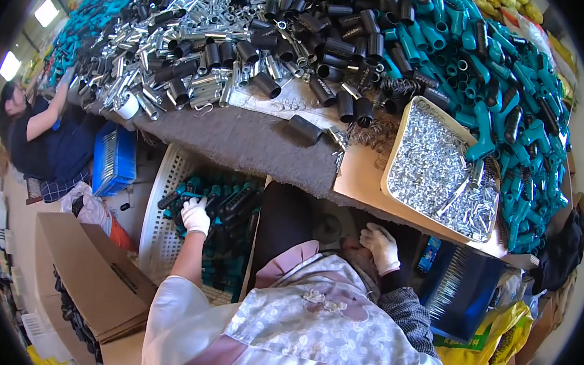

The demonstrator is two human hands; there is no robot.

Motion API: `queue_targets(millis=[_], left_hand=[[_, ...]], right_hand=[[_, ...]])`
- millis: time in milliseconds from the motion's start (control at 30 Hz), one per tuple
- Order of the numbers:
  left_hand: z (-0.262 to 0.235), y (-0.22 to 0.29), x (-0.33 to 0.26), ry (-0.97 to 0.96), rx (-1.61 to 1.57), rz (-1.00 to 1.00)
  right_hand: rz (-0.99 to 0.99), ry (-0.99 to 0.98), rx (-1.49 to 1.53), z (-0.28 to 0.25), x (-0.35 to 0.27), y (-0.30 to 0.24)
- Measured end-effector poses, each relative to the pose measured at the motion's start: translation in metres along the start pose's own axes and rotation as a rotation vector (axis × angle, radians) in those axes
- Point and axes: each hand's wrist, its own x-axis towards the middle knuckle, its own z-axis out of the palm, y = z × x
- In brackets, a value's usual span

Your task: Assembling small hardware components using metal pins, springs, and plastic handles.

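Note:
My left hand (pixel 195 217), in a white glove, reaches into a white perforated plastic basket (pixel 159 204). Its fingers close on a teal-and-black pistol-shaped tool body (pixel 195 196) at the top of the basket's contents. Around and beneath it lie several more teal and black pieces (pixel 233 209). My right hand (pixel 380 248), also gloved in white, is beside my lap under the table's front edge. Its fingers are curled; whatever they may hold is hidden.
On the grey-covered table (pixel 241 142) are heaps of metal tubes (pixel 136 52), black sleeves (pixel 340 48) and teal pistol-shaped bodies (pixel 511 95). A tray (pixel 390 168) holds small metal parts. Cardboard boxes (pixel 86 270) stand left, a blue bin (pixel 463 286) right. Another person (pixel 41 134) works far left.

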Motion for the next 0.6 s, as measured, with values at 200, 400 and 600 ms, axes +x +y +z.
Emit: queue_targets(millis=[200, 400, 600], left_hand=[[-0.032, -0.011, 0.008, -0.178, -0.057, -0.062], [-0.190, 0.068, 0.018, -0.578, -0.428, 0.542], [-0.354, 0.187, 0.042, -0.594, -0.772, 0.852]], right_hand=[[0.083, -0.125, -0.359, 0.059, -0.027, -0.042], [-0.196, -0.566, -0.555, 0.142, -0.065, -0.119], [-0.787, -0.547, -0.904, 0.203, -0.045, -0.155]])
